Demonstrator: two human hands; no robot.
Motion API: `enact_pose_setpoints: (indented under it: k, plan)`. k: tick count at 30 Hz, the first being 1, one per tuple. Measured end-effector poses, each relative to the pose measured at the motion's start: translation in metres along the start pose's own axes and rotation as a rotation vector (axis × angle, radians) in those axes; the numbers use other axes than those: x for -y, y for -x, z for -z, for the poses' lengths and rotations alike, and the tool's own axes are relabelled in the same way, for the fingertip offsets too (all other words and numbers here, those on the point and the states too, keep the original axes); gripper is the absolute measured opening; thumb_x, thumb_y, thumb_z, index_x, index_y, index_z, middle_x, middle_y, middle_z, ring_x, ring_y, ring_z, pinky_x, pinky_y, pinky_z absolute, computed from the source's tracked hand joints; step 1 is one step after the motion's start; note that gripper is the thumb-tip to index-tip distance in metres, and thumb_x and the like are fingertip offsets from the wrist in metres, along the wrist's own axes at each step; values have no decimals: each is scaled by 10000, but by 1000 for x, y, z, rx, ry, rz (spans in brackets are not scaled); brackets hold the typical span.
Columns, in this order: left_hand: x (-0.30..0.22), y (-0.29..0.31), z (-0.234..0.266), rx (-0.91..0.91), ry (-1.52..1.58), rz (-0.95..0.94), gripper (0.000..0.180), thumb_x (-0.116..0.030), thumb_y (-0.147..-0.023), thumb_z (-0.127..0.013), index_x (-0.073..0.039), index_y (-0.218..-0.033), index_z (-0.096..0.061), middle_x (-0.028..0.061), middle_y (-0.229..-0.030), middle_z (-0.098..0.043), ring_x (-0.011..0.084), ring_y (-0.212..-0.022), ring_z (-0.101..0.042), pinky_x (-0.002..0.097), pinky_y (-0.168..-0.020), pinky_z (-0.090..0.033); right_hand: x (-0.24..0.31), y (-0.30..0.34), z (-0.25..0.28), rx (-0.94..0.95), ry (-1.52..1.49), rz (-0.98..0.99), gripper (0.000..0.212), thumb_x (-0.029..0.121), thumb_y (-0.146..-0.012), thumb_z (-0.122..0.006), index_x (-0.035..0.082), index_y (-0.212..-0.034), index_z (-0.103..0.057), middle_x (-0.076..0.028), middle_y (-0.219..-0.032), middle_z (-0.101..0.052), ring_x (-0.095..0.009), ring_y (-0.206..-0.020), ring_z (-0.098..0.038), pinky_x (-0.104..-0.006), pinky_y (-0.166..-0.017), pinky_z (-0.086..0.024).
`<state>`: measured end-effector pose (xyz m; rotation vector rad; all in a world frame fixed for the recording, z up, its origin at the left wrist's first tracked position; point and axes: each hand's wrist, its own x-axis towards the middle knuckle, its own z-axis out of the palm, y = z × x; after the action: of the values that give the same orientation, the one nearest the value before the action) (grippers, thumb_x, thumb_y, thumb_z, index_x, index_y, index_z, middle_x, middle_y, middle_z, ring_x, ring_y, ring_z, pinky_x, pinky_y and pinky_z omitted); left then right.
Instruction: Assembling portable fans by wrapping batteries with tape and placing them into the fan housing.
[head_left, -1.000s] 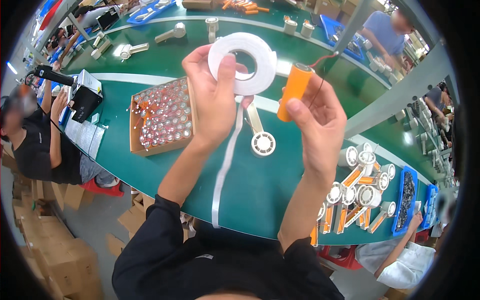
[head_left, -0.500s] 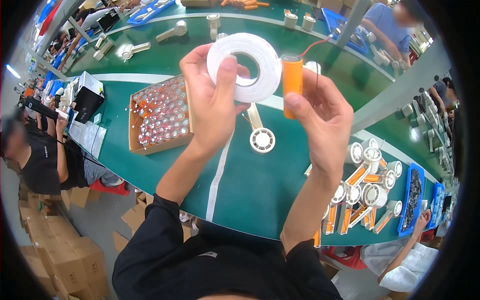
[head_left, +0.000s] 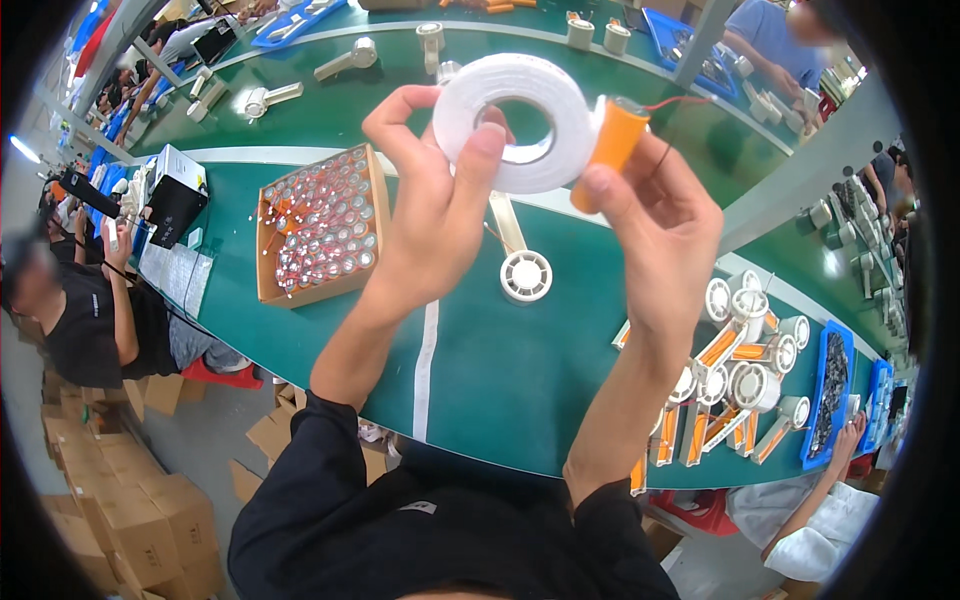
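My left hand (head_left: 440,190) is closed on a roll of white tape (head_left: 562,110), its thumb reaching over the near face by the core hole. In my right hand (head_left: 660,220) an orange cylindrical battery (head_left: 618,138) is gripped between thumb and fingers, tilted, with red and dark wires at its top end. The battery's upper side is right against the roll's right edge, where a bit of white tape seems to join them. Beneath my hands a white fan housing with a handle (head_left: 525,275) lies on the green table, wires showing in the handle.
Left of my arms stands a cardboard box (head_left: 325,292) of wired batteries. A white strip (head_left: 427,370) runs along the table. At right, fan housings with orange batteries (head_left: 740,390) are piled beside a blue tray (head_left: 828,400). Co-workers sit at both sides; a metal post (head_left: 810,195) rises at right.
The tape roll and battery have moved right and slightly up. The battery has gone from upright to leaning right, and a white tape piece now shows between it and the roll.
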<state>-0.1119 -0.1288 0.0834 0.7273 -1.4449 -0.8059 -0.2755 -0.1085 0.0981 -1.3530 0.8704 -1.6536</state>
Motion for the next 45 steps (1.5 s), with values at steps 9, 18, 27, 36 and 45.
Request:
enact_pose_setpoints:
  k: [9, 18, 27, 36, 45]
  plan:
    - [-10, -2, -6, 92, 218, 122, 595, -68, -878, -640, 14, -1265, -195, 155, -1068, -586, 164, -945, -603, 268, -813, -500, 0, -3, 0, -204, -236, 135, 414, 101, -834, -720, -68, -1173, -553, -76, -967, -625, -107, -867, -596, -228, -788, -499]
    - [-5, 3, -3, 23, 406, 170, 371, -130, -813, -745, 23, -1081, -540, 56, -934, -625, 76, -785, -582, 202, -651, -467, -10, 4, -22, -234, -489, 151, 382, 10, -810, -703, -18, -1136, -505, -119, -1065, -614, -197, -967, -624, -348, -869, -533]
    - [-9, 9, -11, 123, 539, 214, 358, -184, -858, -697, 7, -1113, -535, 68, -903, -636, 35, -670, -513, 181, -509, -379, -18, 9, -28, -342, -358, 422, 419, 54, -844, -680, -13, -1186, -448, -154, -1129, -584, -266, -1014, -622, -417, -907, -536]
    - [-28, 18, -12, 336, 816, 587, 431, -295, -919, -595, 3, -1213, -489, 175, -944, -651, 125, -660, -536, 222, -488, -355, -15, 7, -30, -501, -113, 775, 480, -12, -801, -701, -76, -1174, -405, -224, -1116, -576, -336, -980, -639, -449, -895, -541]
    - [-6, 77, 21, 143, 335, 652, 490, -134, -891, -624, -20, -1260, -323, 156, -1031, -615, 163, -833, -648, 201, -490, -444, 0, -1, 31, -323, -685, 382, 282, 168, -923, -590, -26, -1120, -535, -184, -1048, -639, -289, -994, -641, -387, -887, -564]
